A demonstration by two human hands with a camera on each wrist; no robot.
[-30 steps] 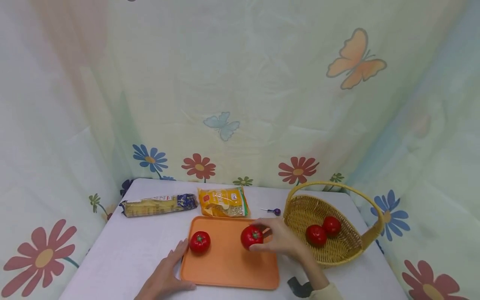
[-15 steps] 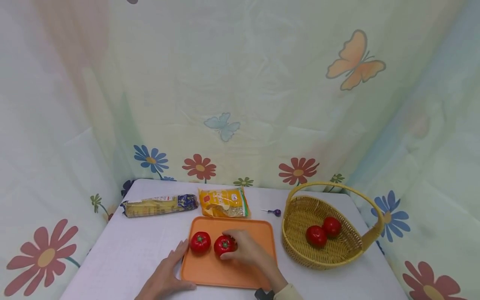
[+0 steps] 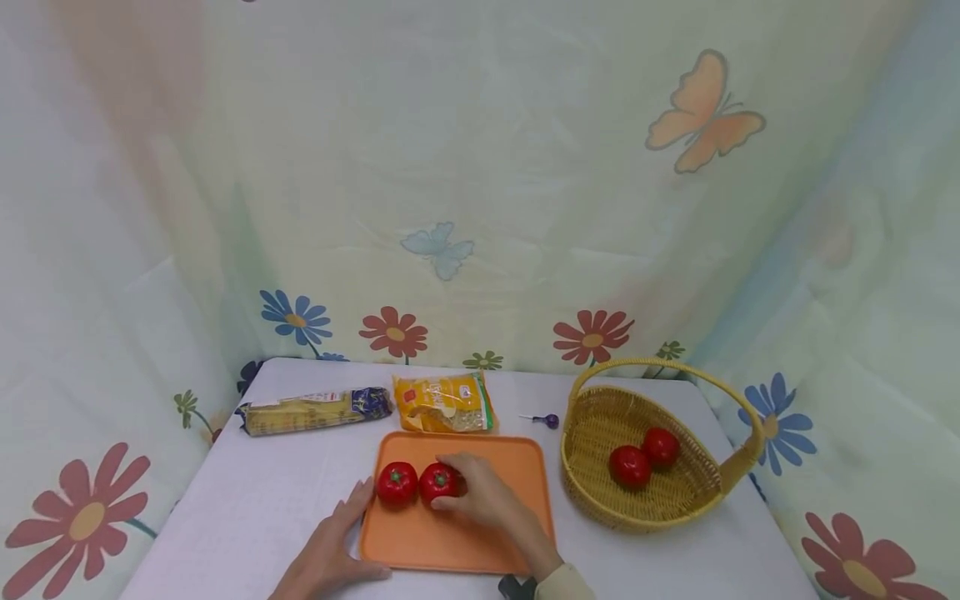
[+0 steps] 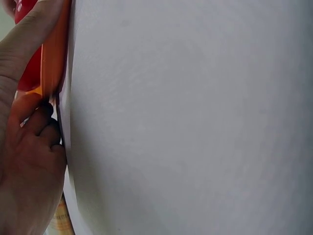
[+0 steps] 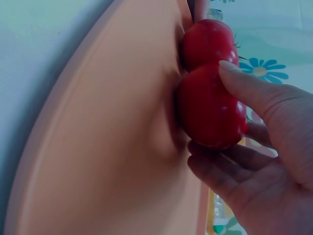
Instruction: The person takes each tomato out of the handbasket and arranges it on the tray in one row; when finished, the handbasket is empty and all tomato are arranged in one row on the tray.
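Observation:
An orange tray (image 3: 450, 552) lies on the table, bearing two red tomatoes with green stems. My right hand (image 3: 486, 498) holds the right tomato (image 3: 437, 485) between thumb and fingers. In the right wrist view that tomato (image 5: 208, 110) touches the other tomato (image 5: 208, 43), and both sit on the tray. At the tray's left side is the left tomato (image 3: 397, 485). My left hand (image 3: 328, 546) rests against the tray's left edge, fingers extended and thumb spread near the front corner. The left wrist view shows its fingers (image 4: 36, 120) at the tray's rim (image 4: 53, 58).
A wicker basket (image 3: 592, 500) with a tall handle stands on the right, holding two red tomatoes (image 3: 630, 467). Behind the tray lie a long pack of noodles (image 3: 311, 411), a yellow bag (image 3: 444, 403) and a purple lollipop (image 3: 551, 421). Patterned curtains surround the table.
My right hand has carried its tomato leftward over the tray until it stands beside the left tomato. The left hand has stayed at the tray's edge.

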